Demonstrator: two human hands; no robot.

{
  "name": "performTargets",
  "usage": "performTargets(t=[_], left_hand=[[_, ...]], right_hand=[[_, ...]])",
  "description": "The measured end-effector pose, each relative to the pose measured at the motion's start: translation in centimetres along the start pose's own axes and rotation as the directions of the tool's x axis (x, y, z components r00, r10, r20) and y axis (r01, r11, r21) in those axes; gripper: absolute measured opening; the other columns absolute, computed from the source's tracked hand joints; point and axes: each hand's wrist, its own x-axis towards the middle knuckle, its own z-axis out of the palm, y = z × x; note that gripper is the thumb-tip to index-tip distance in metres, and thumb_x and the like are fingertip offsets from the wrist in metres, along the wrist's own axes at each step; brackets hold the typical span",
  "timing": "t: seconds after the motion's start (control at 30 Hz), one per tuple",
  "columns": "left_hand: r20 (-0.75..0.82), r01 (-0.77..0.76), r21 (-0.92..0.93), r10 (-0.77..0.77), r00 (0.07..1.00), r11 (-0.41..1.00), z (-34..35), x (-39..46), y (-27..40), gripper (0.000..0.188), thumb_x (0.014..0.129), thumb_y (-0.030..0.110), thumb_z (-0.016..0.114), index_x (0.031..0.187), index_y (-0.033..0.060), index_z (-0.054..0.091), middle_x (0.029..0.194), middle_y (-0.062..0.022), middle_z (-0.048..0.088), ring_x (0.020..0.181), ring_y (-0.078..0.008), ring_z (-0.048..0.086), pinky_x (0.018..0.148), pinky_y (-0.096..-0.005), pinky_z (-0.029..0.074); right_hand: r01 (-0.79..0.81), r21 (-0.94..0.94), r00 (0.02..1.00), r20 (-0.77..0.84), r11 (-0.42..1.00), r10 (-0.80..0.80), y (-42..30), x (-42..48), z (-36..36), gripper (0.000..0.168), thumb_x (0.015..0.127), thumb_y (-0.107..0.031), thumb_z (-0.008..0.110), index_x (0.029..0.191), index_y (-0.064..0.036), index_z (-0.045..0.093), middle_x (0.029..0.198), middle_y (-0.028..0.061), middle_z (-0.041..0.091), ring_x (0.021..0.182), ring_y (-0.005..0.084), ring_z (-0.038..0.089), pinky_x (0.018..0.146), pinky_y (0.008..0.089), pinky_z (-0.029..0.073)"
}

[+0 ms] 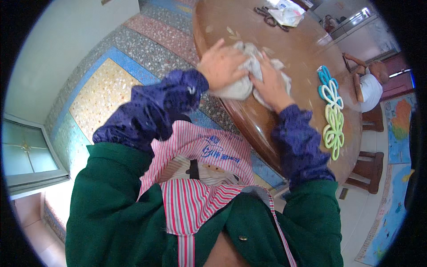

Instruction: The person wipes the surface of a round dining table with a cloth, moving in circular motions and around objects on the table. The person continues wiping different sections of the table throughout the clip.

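A crumpled pale grey cloth (pixel 238 90) lies at the near edge of a round, glossy brown wooden table (pixel 300 66). My left hand (pixel 223 66), blurred, is on the cloth's left side, its fingers over the folds. On the right side, my right hand (pixel 273 84) grips the cloth with the fingers spread over it. Parts of the cloth are hidden under both hands. Purple oversleeves (pixel 156 103) cover my forearms, and I wear a striped apron (pixel 196 203) over a green garment.
Flower-shaped loop trivets (pixel 333 123) in blue, white and green lie in a row on the table's right. Dark brown loops (pixel 268 18) and a plastic packet (pixel 288 15) sit at the far side. A person (pixel 372 86) is beyond the table, near wooden chairs (pixel 365 172).
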Motion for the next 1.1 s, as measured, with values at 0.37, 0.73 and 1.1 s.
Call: performTargets(t=[0.37, 0.73, 1.1], left_hand=[[0.084, 0.288, 0.078, -0.295, 0.952, 0.954, 2.7, 7.9, -12.4, 0.051, 0.09, 0.045, 0.046, 0.128, 0.0112, 0.053, 0.132, -0.0127, 0.052, 0.127, -0.0283, 0.044, 0.106, -0.056, 0.027], [0.031, 0.233, -0.014, -0.232, 0.972, 0.972, 2.5, 4.2, -8.6, 0.048, 0.089, 0.047, 0.052, 0.122, 0.0135, 0.057, 0.125, -0.0112, 0.057, 0.124, -0.0296, 0.046, 0.107, -0.0542, 0.027], [0.018, -0.193, -0.066, 0.194, 0.981, 0.979, 0.0, -0.8, 13.2, 0.052, 0.083, 0.032, 0.059, 0.129, 0.0098, 0.051, 0.128, -0.0176, 0.053, 0.13, -0.0343, 0.039, 0.109, -0.0515, 0.025]], right_hand=[[-0.043, -0.214, 0.998, -0.061, 0.976, 0.031, 10.1, 16.3, 8.2, 0.054, 0.089, -0.036, 0.053, 0.127, 0.001, 0.048, 0.137, 0.0271, 0.042, 0.122, 0.0429, 0.045, 0.103, 0.0449, 0.036], [-0.01, -0.097, 0.995, -0.104, 0.995, 0.0, 3.9, 9.5, 4.9, 0.042, 0.084, -0.029, 0.057, 0.117, -0.003, 0.054, 0.113, 0.0195, 0.058, 0.103, 0.0382, 0.056, 0.086, 0.0469, 0.046], [-0.103, -0.058, 0.995, 0.012, 0.993, 0.104, -0.3, -14.2, -5.4, 0.063, 0.078, -0.019, 0.064, 0.134, -0.001, 0.041, 0.135, 0.0204, 0.045, 0.127, 0.038, 0.041, 0.102, 0.0463, 0.035]])
